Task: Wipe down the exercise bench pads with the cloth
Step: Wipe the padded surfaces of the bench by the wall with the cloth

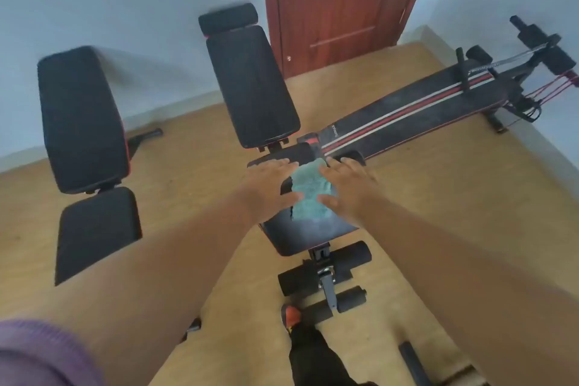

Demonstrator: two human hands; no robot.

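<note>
A light green cloth [310, 194] lies spread on the black seat pad [300, 236] of the middle exercise bench. My left hand [269, 186] rests flat at the cloth's left edge, fingers apart. My right hand [347, 188] lies flat on its right edge, fingers apart as well. Behind the seat, the bench's black back pad [250, 84] tilts up, with a round head roll [227, 19] on top. The picture is blurred, so I cannot tell how firmly either hand presses the cloth.
A second black bench [81, 122] with its own seat pad [97, 229] stands to the left. A flat striped board bench [416, 106] with resistance cords lies at the right. Foam leg rollers [326, 276] sit below the seat. A brown door [338, 3] is behind. My foot [293, 316] is on the tan floor.
</note>
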